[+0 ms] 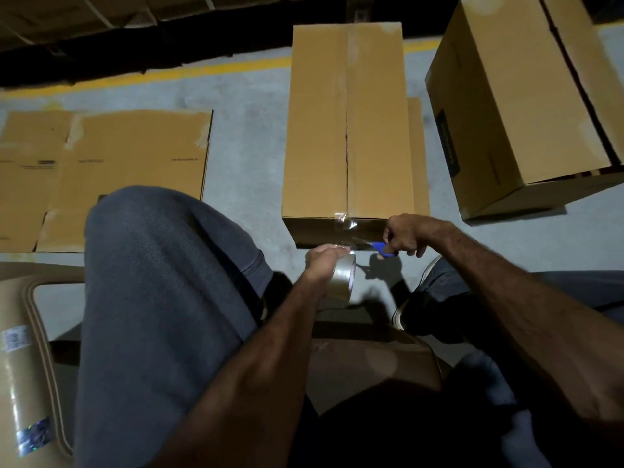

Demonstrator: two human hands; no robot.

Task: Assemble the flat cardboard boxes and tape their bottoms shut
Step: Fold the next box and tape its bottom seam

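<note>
Two hands mid-frame: left grip (323,265) holding tape roll (345,275), right grip (405,235) holding blue scissors (383,248), at box (347,130) near edge.

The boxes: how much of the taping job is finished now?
One assembled box stands at right. The middle box has tape along its seam; the left hand holds the tape roll, the right hand cuts with scissors. Flat cardboard remains.

Grey concrete floor (246,136), yellow painted line (202,70), beige chair (20,383) at left.
</note>
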